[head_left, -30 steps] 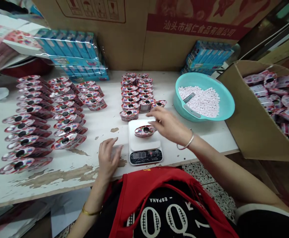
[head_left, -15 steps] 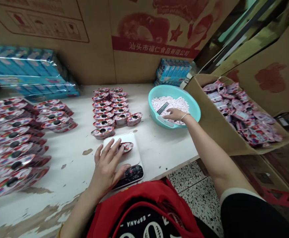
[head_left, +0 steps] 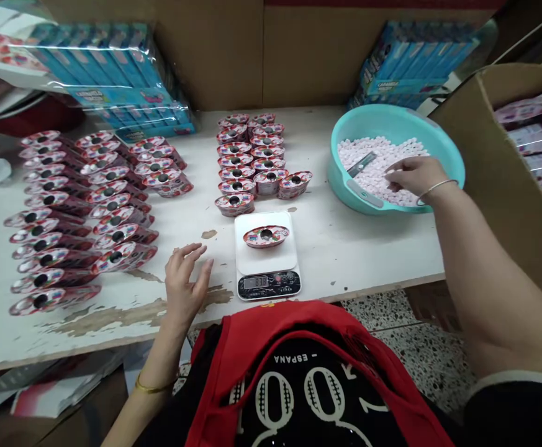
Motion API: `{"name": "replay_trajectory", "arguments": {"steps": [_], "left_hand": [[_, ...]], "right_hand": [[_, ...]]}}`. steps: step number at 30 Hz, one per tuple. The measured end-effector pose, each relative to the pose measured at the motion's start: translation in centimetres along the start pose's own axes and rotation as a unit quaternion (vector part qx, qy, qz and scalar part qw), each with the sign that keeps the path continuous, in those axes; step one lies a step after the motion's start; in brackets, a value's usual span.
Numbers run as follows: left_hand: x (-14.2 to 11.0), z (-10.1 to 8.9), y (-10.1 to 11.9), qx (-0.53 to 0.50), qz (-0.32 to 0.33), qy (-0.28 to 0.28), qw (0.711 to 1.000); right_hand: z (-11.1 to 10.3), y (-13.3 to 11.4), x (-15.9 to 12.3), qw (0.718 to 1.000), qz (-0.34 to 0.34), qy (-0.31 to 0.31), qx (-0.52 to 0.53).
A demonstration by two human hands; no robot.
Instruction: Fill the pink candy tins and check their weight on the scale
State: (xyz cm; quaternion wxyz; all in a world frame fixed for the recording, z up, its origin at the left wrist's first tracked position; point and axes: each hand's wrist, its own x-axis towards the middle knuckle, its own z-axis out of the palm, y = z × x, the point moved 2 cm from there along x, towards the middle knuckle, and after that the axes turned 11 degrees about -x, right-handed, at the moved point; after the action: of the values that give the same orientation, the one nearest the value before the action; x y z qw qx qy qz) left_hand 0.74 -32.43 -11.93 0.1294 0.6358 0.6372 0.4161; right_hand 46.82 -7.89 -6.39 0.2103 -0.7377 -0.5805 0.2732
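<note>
Left hand had lifted, open and empty, just beside the scale, leaving the tin alone on its platform; right hand, fingers curled, reached into the candies in the teal basin, though whether it gripped any I could not tell.

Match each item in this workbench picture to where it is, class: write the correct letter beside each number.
Items:
1. Oval candy tin
2. Pink candies
3. Left hand
4. Wrapped packs

Places:
A. Cardboard box
B. Digital scale
C. Teal basin
D. Left of the scale

Pairs: 1-B, 2-C, 3-D, 4-A
</note>
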Motion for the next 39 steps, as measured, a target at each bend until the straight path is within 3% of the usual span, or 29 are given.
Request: {"name": "replay_trajectory", "arguments": {"steps": [2,5,8,11,14,17,21,26,29,31,33,36,39], "left_hand": [[-0.6,0.5,-0.8,-0.004,-0.008,-0.009,1.0],[-1.2,1.3,-1.6,-0.009,-0.016,-0.017,1.0],[-1.3,1.7,-1.9,-0.014,-0.014,-0.022,1.0],[-1.5,1.8,-2.0,-0.015,-0.014,-0.027,0.999],[-1.9,1.8,-1.9,-0.018,-0.019,-0.027,0.999],[-2.4,1.8,-1.9,-0.027,-0.029,-0.022,0.999],[-2.9,2.0,-2.0,-0.038,-0.039,-0.019,0.998],[-2.7,2.2,-2.1,-0.033,-0.036,-0.025,0.998],[-2.7,2.3,-2.1,-0.026,-0.045,-0.025,0.998],[-2.8,2.4,-2.1,-0.023,-0.047,-0.025,0.998],[-2.9,2.4,-2.2,-0.021,-0.045,-0.025,0.998],[-2.9,2.5,-2.2,-0.016,-0.047,-0.027,0.998],[-2.8,2.6,-2.1,-0.013,-0.046,-0.026,0.999]], "right_hand": [[-0.5,-2.0,-2.0,0.992,-0.018,-0.001,0.127],[0.4,-6.7,-6.2,0.979,-0.049,-0.056,0.19],[3.3,-11.5,-10.7,0.962,-0.105,-0.148,0.206],[7.1,-14.6,-13.8,0.935,-0.17,-0.245,0.189],[10.1,-15.8,-15.3,0.923,-0.236,-0.282,0.112],[11.8,-16.2,-15.8,0.915,-0.309,-0.26,-0.006],[12.3,-16.3,-16.3,0.887,-0.378,-0.235,-0.124],[12.2,-16.6,-16.6,0.876,-0.399,-0.218,-0.162],[12.0,-16.5,-16.3,0.898,-0.369,-0.212,-0.109],[11.6,-16.1,-15.9,0.923,-0.3,-0.241,-0.013],[11.2,-15.3,-15.6,0.93,-0.197,-0.286,0.12],[10.3,-13.6,-15.3,0.9,-0.054,-0.324,0.287],[9.6,-11.6,-15.3,0.87,0.037,-0.317,0.375]]}}
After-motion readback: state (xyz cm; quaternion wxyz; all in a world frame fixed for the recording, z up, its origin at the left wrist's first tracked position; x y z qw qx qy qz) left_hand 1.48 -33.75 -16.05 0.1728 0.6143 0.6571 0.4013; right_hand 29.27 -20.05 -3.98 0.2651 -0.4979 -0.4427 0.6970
